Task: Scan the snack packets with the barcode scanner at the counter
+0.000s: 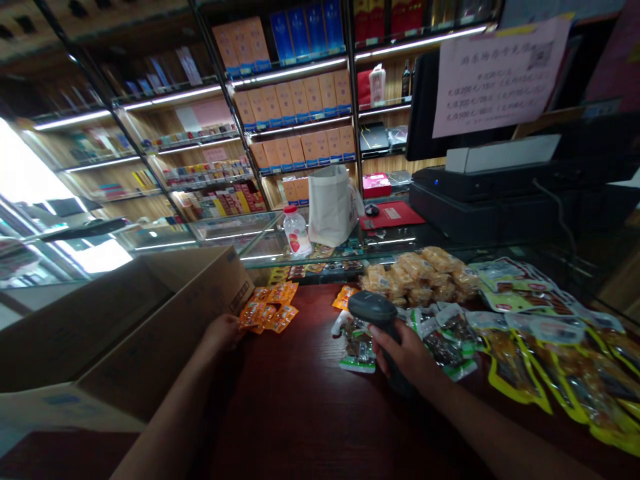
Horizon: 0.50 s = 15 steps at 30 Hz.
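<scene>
My right hand (407, 353) is wrapped round the handle of a dark grey barcode scanner (373, 305), its head pointing left over the table. My left hand (224, 333) is closed at the left edge of a small pile of orange snack packets (270, 312), its fingertips on a packet there. One more orange packet (345, 297) lies apart, behind the scanner's head. Clear bags with green edges (445, 337) lie under and beside the scanner, partly hidden by it and my right hand.
An open cardboard box (165, 320) stands at the left. Wrapped pastries (420, 273) and yellow-edged food bags (565, 360) cover the right side. Behind are a glass counter, a bottle with a red cap (297, 233), a white bag (330, 207) and a monitor (425, 107).
</scene>
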Available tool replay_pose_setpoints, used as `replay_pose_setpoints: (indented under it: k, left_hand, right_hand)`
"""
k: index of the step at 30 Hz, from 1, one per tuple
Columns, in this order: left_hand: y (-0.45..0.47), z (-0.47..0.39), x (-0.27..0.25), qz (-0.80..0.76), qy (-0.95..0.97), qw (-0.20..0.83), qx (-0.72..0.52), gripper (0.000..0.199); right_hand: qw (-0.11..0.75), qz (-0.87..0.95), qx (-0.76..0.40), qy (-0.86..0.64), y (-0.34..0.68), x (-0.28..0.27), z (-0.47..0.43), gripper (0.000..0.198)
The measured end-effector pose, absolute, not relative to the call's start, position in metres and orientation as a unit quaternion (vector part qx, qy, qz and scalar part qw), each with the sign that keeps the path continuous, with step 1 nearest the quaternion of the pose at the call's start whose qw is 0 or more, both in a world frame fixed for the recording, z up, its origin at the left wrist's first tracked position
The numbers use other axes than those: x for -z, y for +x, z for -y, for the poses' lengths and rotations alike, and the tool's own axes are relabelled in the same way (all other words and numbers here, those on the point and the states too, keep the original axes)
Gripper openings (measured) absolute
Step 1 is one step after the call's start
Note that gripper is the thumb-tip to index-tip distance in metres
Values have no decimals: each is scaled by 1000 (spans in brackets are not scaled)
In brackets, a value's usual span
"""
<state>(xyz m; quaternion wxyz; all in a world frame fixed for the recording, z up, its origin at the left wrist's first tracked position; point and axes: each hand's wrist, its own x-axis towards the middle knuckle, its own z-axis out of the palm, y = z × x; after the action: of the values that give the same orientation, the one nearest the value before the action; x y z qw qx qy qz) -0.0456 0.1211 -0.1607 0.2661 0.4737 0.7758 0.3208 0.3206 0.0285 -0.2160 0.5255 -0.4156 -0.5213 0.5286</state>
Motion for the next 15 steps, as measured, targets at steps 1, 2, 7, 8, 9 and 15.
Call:
replay_pose_setpoints:
  k: [1, 2, 7, 8, 9, 15]
  left_hand:
    - [-45, -120, 162, -787, 473, 243, -313, 17]
    - [-45, -119, 163, -799, 470, 219, -305, 16]
    - [-35, -107, 157, -830, 479, 89, -270, 36]
    - [-29, -105, 155, -828, 494, 56, -260, 40]
    - [-21, -105, 154, -814, 522, 32, -252, 42]
    - [69, -133, 170, -622, 734, 120, -246, 15]
  right_hand:
    - [527, 519, -531, -413, 321, 216, -29, 41]
    - [528, 517, -534, -411, 321, 216, -29, 42]
    - [542, 495, -549, -401, 323, 217, -32, 45]
    - [549, 489, -549, -399, 323, 217, -34, 46]
    - [556, 483, -547, -397, 324, 217, -35, 46]
    - [586, 462, -540, -390, 327, 216, -40, 46]
